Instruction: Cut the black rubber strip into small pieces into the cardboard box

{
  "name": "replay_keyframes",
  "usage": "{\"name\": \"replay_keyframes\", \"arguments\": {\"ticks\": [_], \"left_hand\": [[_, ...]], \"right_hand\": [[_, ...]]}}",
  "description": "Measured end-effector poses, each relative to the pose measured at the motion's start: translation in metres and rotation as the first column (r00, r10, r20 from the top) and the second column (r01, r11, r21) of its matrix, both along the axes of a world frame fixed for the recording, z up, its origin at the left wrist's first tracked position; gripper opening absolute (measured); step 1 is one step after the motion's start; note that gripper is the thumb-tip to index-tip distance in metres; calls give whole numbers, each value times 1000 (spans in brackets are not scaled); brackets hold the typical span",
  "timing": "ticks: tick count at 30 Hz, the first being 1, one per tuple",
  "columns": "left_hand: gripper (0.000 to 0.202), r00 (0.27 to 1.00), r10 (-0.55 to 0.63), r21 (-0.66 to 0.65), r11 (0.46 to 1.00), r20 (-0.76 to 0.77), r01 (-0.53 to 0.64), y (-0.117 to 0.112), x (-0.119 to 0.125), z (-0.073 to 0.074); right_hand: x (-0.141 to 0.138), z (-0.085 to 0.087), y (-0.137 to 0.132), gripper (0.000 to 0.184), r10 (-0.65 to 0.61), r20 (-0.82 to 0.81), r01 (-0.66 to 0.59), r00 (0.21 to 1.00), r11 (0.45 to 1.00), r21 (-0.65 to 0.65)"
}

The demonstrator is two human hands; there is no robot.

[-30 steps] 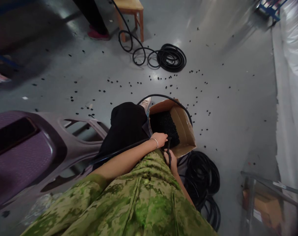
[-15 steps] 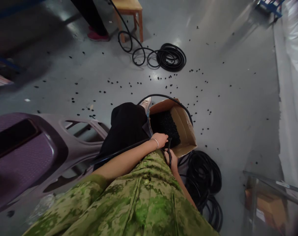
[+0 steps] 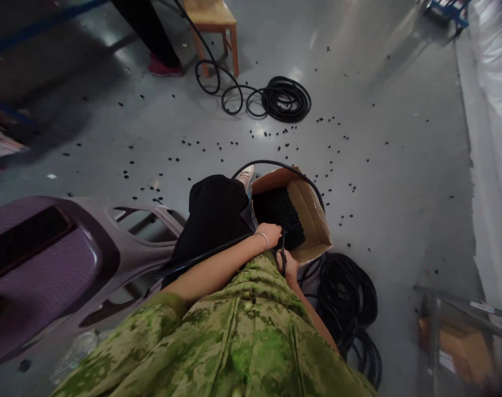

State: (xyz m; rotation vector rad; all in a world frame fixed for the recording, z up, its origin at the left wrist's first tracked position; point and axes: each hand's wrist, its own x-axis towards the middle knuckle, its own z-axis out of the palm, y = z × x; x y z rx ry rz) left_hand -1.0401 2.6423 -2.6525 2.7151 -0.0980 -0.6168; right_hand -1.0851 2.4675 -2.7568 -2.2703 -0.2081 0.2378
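While the left hand [image 3: 270,235] and right hand [image 3: 291,267] curl closed around cable [image 3: 283,243] beside the box [image 3: 310,215], hard tugging could cause slipping.

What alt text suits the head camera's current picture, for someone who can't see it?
A person's right hand grips a black hose, the left hand close by, at an open cardboard box holding small black parts. Black hose coils lie on the grey floor.
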Motion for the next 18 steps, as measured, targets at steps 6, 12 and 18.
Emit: {"name": "replay_keyframes", "arguments": {"ticks": [6, 12, 18], "left_hand": [[33, 997, 63, 105, 992, 49, -68, -3, -18, 24], [30, 1000, 13, 44, 999, 7, -13, 8, -14, 16], [29, 998, -66, 6, 998, -8, 66, 8, -11, 13]], "right_hand": [[0, 3, -1, 48, 12, 20, -13, 1000, 1000, 8], [-1, 19, -5, 44, 65, -51, -59, 997, 992, 115], [-3, 32, -8, 48, 69, -162, -32, 984, 975, 222]]}}
